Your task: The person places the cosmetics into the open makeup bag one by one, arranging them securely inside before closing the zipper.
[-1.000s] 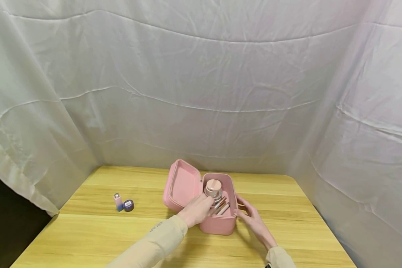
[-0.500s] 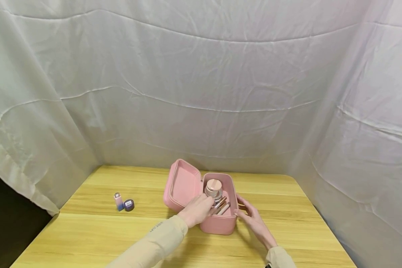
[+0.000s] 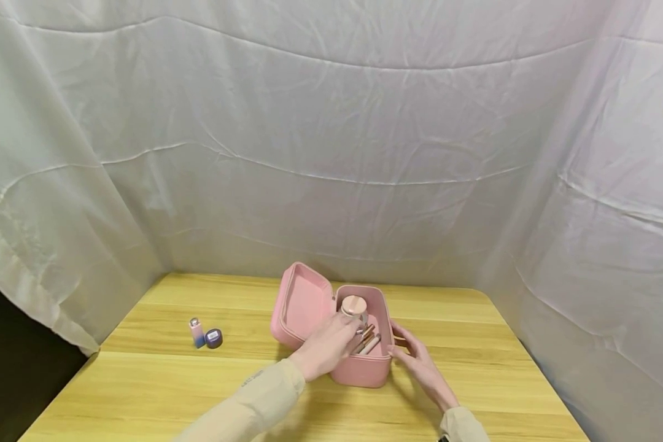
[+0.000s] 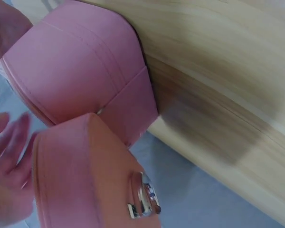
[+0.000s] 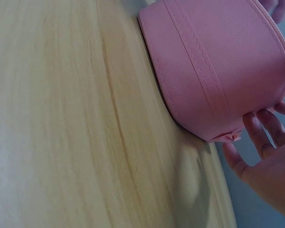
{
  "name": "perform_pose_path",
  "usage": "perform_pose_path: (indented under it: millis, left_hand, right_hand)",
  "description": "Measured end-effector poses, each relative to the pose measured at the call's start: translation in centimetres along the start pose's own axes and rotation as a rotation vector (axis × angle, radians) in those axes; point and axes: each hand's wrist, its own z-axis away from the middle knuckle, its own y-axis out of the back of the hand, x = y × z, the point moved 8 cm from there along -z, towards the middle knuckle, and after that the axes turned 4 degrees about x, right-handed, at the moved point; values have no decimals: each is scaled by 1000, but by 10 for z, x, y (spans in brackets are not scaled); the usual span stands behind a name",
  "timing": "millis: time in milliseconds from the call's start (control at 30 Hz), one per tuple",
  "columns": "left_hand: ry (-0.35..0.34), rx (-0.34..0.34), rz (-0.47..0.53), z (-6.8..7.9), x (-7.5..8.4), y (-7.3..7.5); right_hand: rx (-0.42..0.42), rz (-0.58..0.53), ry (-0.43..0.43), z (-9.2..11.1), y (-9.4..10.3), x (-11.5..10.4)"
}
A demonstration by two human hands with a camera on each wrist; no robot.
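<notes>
A pink makeup case [image 3: 361,372] stands on the table, its lid [image 3: 305,302] swung out to the left. Inside are a round compact [image 3: 354,305] at the far end and several slim tubes [image 3: 368,342] nearer the front. Over the left part of the interior is my left hand [image 3: 328,344], its fingers loosely bent and partly hidden among the things. In the left wrist view that left hand [image 4: 12,175] shows blurred, fingers apart, behind the lid with its metal clasp [image 4: 145,195]. The fingers of my right hand [image 3: 420,368] touch the case's right wall.
On the left of the table lie a small pink-and-blue bottle [image 3: 197,334] and a dark purple jar [image 3: 214,338]. A pale grey curtain [image 3: 331,153] hangs behind and along both sides. The wooden table [image 3: 464,331] extends on both sides of the case.
My left hand has moved slightly up and forward inside the case, now covering part of the compact's lower edge. The right hand and the case stay about where they were.
</notes>
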Motion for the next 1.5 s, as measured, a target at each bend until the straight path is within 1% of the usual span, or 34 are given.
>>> perform_pose_path:
  millis: [33, 100, 200, 233, 300, 367, 467, 567, 700, 800, 900, 967, 1033, 1100, 1200, 1333, 1433, 1500]
  left_hand:
    - [-5, 61, -2, 0, -1, 5]
    - [8, 194, 28, -1, -4, 18]
    - [23, 436, 70, 3, -13, 42]
    - [26, 501, 79, 4, -16, 49]
    - [19, 615, 101, 8, -22, 61]
    - [5, 702, 111, 11, -27, 72]
    - [-4, 783, 131, 17, -37, 82]
    - [23, 829, 149, 23, -51, 90]
    - [93, 888, 167, 32, -72, 100]
    - [171, 926, 187, 39, -90, 107]
    - [273, 943, 225, 46, -111, 110]
    - [342, 941, 242, 53, -124, 110]
    - [414, 924, 249, 59, -138, 107]
    - [485, 888, 244, 66, -150, 103]
    - [596, 798, 229, 76, -168, 95]
    - [729, 617, 164, 88, -190, 82]
    - [787, 471, 83, 97, -203, 74]
    - [791, 386, 18, 102, -209, 71]
  right_hand:
    - [0, 1, -3, 0, 0, 0]
    - [4, 2, -11, 0, 0, 0]
    - [11, 0, -22, 0, 0, 0]
    - [13, -3, -20, 0, 0, -1]
    - [15, -8, -17, 0, 0, -1]
    - [10, -9, -12, 0, 0, -1]
    - [1, -8, -9, 0, -1, -2]
    - [-5, -8, -13, 1, -2, -2]
    - [-3, -14, -30, 1, -2, -1]
    - [-3, -18, -29, 1, -2, -2]
    - [-6, -20, -6, 2, -3, -4]
    - [-10, -17, 6, 2, -3, -6]
    - [-9, -19, 6, 2, -3, -6]
    - [-12, -19, -1, 2, -3, -6]
    - [-11, -21, -17, 2, -3, -5]
    - [-2, -17, -33, 2, -2, -3]
    - [4, -16, -40, 2, -2, -2]
    - [7, -18, -36, 1, -1, -2]
